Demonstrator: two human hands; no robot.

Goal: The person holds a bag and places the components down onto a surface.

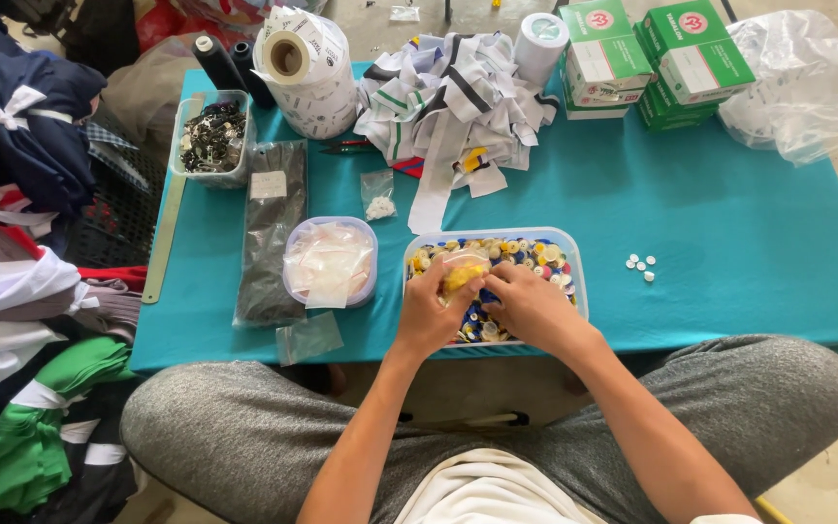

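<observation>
A clear plastic tub full of mixed coloured buttons stands at the near edge of a low teal table. Both my hands are over it. My left hand and my right hand together pinch a small clear bag of yellow buttons just above the tub. Several loose white buttons lie on the table to the right of the tub.
Left of the tub are a round tub of small plastic bags, a dark packet, a ruler and a box of dark zipper parts. Striped fabric strips, tape rolls, thread cones and green boxes line the back. Clothes pile up left.
</observation>
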